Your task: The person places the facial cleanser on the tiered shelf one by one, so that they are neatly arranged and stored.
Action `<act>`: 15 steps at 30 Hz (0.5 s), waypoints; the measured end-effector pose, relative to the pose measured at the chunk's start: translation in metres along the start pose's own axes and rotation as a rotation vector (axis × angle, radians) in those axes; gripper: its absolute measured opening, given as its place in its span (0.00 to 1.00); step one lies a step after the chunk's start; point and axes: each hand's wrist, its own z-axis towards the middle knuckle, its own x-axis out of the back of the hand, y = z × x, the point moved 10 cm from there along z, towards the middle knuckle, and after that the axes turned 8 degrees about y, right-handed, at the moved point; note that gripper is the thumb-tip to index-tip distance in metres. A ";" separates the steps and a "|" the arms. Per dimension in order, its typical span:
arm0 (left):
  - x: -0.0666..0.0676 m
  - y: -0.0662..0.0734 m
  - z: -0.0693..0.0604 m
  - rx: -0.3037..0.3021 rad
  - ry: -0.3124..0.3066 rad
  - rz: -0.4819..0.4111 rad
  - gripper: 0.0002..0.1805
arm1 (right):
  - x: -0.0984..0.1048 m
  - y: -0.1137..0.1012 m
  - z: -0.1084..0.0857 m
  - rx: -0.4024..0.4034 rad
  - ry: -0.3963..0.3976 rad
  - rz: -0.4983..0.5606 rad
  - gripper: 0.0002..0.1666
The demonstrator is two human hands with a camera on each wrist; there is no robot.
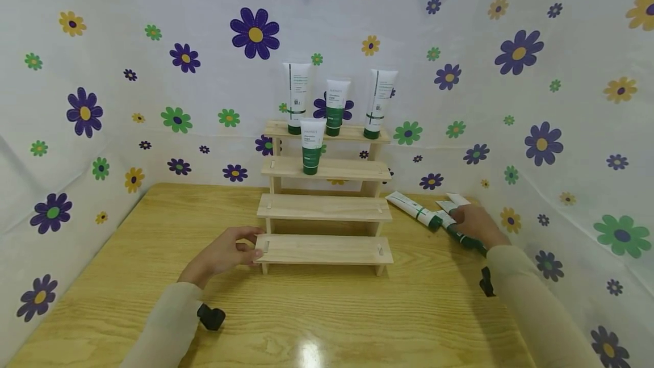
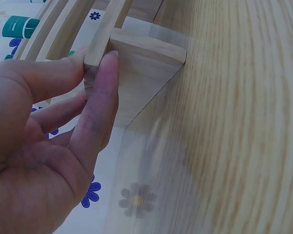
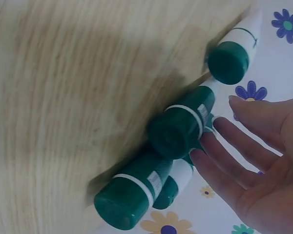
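The left hand [image 1: 223, 253] pinches the lowest shelf [image 1: 324, 249] of the four-tier wooden stand [image 1: 324, 207], where a tug could topple the four upright squeeze tubes [image 1: 311, 149], and past a lying tube [image 1: 413, 209] in between, the right hand [image 1: 479, 226], fingers apart, is at overlapping tubes [image 3: 132, 190] (a nudge might roll them) near the flowered backdrop [image 1: 577, 146].

Room for me along the front of the yellow wood-grain tabletop [image 1: 409, 322], pale four-step wooden stand [image 1: 327, 249] blocking the centre, white-and-green plastic tubes [image 3: 183, 122] crowding my right hand [image 3: 268, 180]

White flower-print backdrop [image 1: 327, 16] — purple, green, yellow; wood-grained tabletop [image 1: 434, 294]
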 end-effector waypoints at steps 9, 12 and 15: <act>0.000 0.000 0.000 -0.003 -0.004 0.008 0.33 | -0.012 0.014 0.000 -0.038 -0.015 -0.069 0.24; 0.000 0.000 0.000 0.000 -0.002 0.006 0.33 | -0.012 0.013 0.000 -0.042 -0.013 -0.080 0.23; 0.000 -0.001 0.001 0.004 0.000 0.008 0.33 | -0.010 0.009 -0.002 -0.031 0.001 -0.083 0.22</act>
